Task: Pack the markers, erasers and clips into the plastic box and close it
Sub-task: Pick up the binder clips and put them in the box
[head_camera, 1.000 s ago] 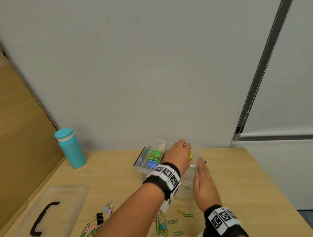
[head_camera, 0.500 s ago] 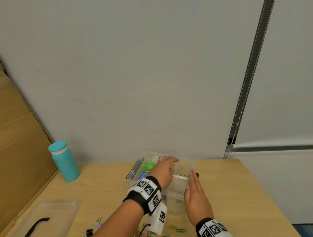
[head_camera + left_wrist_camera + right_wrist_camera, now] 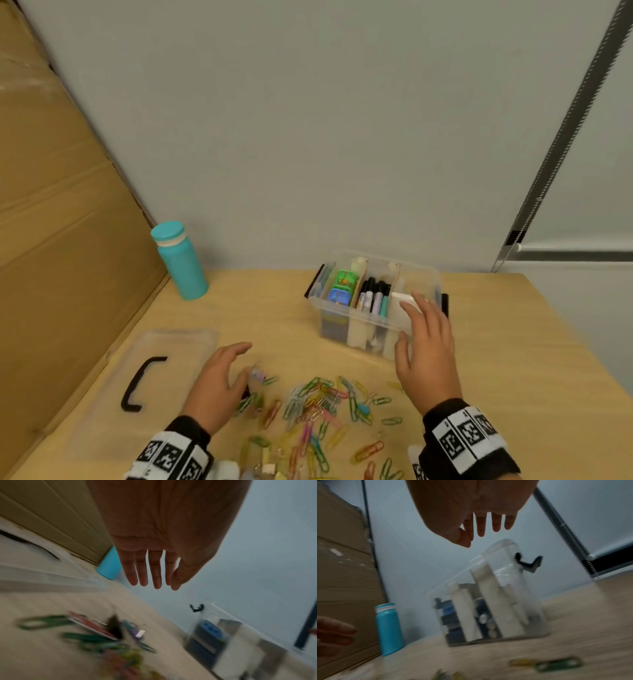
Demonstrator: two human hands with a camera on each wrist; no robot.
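Note:
The clear plastic box (image 3: pixel 363 329) stands open at the back of the table. It holds colourful erasers (image 3: pixel 340 291) in its left compartment and markers (image 3: pixel 373 296) in the middle one. A pile of coloured paper clips (image 3: pixel 318 407) lies on the table in front of it. My left hand (image 3: pixel 226 370) hovers over the pile's left edge with fingers straight (image 3: pixel 154 572) and holds nothing. My right hand (image 3: pixel 423 332) is open beside the box's front right corner, its fingers (image 3: pixel 481 524) spread above the box (image 3: pixel 488 601). Whether it touches the box is unclear.
The box's clear lid (image 3: pixel 178 346) with a black handle (image 3: pixel 137 383) lies flat at the left. A teal bottle (image 3: pixel 180 260) stands at the back left. Cardboard (image 3: pixel 61 240) walls the left side, and a grey wall closes the back.
My left hand has come out of the box and back down to the clip pile. My right hand stays by the box's right side. The head view has tilted down.

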